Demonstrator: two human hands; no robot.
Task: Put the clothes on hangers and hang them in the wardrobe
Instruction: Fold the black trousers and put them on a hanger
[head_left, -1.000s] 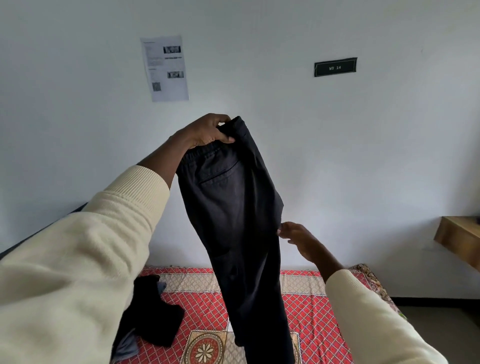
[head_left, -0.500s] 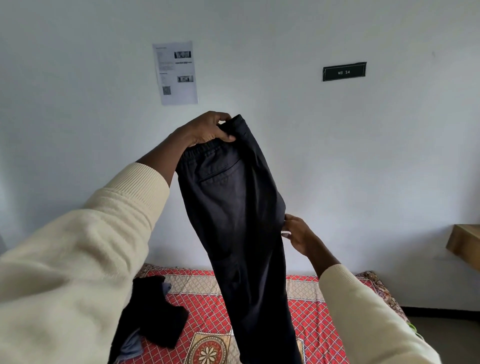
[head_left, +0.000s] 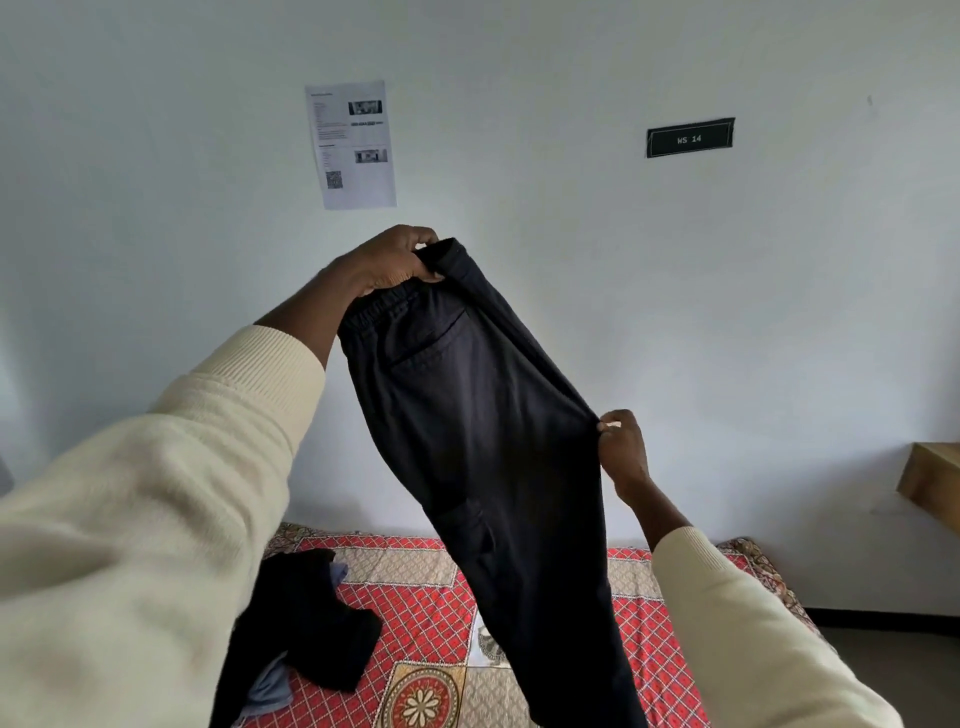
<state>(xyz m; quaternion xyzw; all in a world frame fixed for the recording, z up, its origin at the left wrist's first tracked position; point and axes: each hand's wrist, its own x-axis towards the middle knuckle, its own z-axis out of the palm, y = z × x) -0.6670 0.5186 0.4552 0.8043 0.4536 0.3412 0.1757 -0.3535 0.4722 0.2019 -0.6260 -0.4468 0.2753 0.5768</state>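
Note:
A pair of black trousers hangs in the air in front of the white wall, waistband up and legs trailing down over the bed. My left hand grips the elastic waistband at its top corner. My right hand pinches the trousers' right edge lower down and pulls the cloth taut sideways. A back pocket slit shows below the waistband. No hanger or wardrobe is in view.
A bed with a red patterned cover lies below. A heap of dark clothes with a bit of blue cloth sits on its left part. A wooden shelf juts out at the right. A paper sheet and a black sign hang on the wall.
My right hand went from open beside the trousers to pinching their right edge, and has drawn it out to the right. My left hand keeps its hold on the waistband.

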